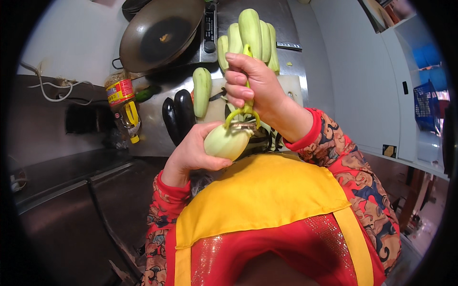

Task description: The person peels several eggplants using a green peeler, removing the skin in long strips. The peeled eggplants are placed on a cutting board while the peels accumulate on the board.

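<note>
My left hand (191, 148) grips a pale-green peeled eggplant (226, 143), its rounded end towards me. In my right hand (252, 80) is a yellow-green Y-shaped peeler (247, 107), its metal blade against the eggplant's far part. Dark and pale peel strips (263, 139) lie below and beyond my hands, partly hidden by them. Under the strips is a white cutting board (291, 85). Two unpeeled dark eggplants (184, 107) rest to the left. Nearby lies one peeled eggplant (202, 91). Several more peeled eggplants (249, 30) are piled beyond my right hand.
A large wok (157, 46) sits on a cooktop (209, 35) at the far left. An oil bottle (125, 114) with a yellow cap lies nearer on the metal counter (152, 125). Beside it is a green pepper (146, 93). A metal blade (289, 46) shows right of the pile.
</note>
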`<control>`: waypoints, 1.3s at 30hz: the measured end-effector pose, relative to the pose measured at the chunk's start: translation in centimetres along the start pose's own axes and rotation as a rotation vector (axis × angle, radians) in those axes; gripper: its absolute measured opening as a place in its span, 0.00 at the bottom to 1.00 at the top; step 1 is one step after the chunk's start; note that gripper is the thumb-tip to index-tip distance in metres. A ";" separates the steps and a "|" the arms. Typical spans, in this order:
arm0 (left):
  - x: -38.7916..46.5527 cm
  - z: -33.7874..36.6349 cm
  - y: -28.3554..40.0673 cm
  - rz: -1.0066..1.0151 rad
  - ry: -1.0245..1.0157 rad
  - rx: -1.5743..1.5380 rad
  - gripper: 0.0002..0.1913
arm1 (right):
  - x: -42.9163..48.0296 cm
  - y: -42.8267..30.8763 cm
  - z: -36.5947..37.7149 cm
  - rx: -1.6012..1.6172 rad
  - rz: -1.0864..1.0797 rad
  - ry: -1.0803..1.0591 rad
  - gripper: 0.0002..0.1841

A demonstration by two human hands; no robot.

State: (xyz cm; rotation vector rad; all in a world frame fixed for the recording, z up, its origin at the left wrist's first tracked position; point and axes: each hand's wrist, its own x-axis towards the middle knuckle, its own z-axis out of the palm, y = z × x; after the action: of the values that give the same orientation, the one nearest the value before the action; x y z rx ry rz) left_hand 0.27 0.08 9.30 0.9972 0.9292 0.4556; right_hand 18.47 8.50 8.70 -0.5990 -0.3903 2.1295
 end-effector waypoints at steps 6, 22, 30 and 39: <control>-0.7 0.5 -1.0 0.219 0.045 0.245 0.30 | 1.3 2.9 -8.2 -0.062 -0.026 0.255 0.13; -1.4 0.7 -2.1 0.161 0.081 0.180 0.31 | 1.7 3.6 -7.3 -0.061 -0.082 0.296 0.15; -7.3 -14.4 -7.7 -0.067 1.071 0.311 0.24 | 1.7 2.4 -6.4 -0.533 -0.141 0.197 0.14; -4.5 -22.3 -18.0 -0.423 1.329 0.771 0.37 | 1.7 4.0 -5.2 -0.553 -0.035 0.254 0.15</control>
State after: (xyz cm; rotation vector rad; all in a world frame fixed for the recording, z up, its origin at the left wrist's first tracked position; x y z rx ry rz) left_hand -22.08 -0.65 -9.17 1.0734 2.5957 0.3677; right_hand 17.79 7.86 2.04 -1.1520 -0.8473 1.8753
